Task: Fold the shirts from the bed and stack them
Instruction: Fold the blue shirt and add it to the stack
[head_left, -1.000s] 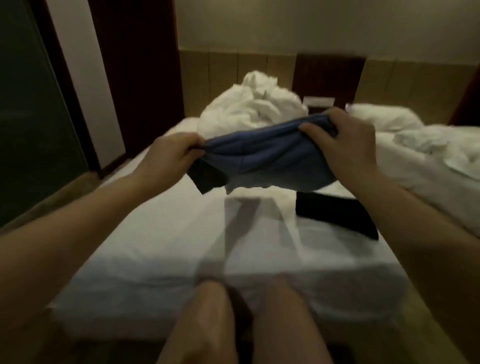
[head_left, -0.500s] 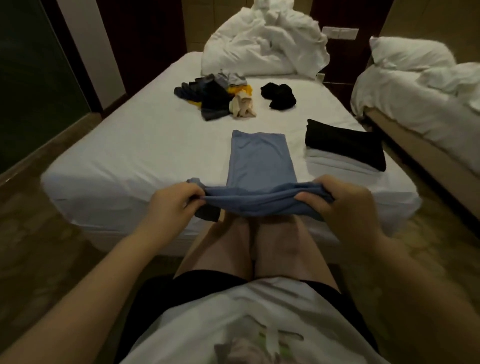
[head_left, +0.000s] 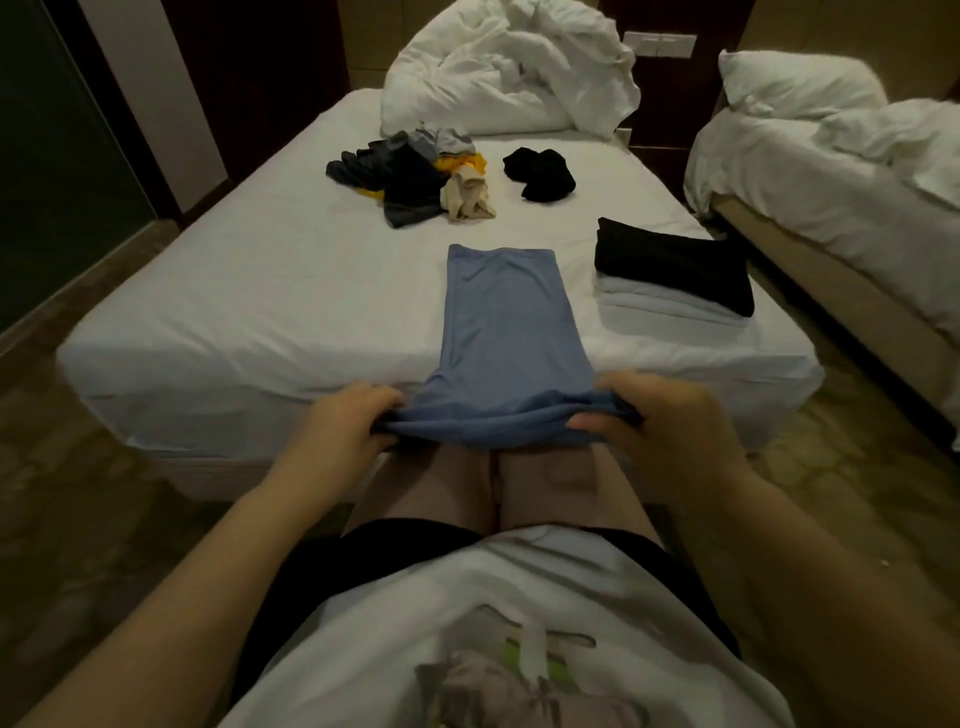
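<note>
A blue shirt, folded into a long narrow strip, lies on the white bed and hangs over its near edge. My left hand grips the strip's near left corner and my right hand grips the near right corner, both just off the bed edge above my knees. A stack of folded shirts, black on top of white, sits on the bed to the right of the strip. An unfolded heap of dark, grey, yellow and beige clothes lies further back, with a black crumpled garment beside it.
A bunched white duvet covers the head of the bed. A second bed with white bedding stands to the right across a narrow gap. Patterned floor runs left of the bed, beside a dark glass door.
A second ago both hands held the blue shirt up in the air; now most of it lies flat on the bed, and the hands have come down to the near edge.
</note>
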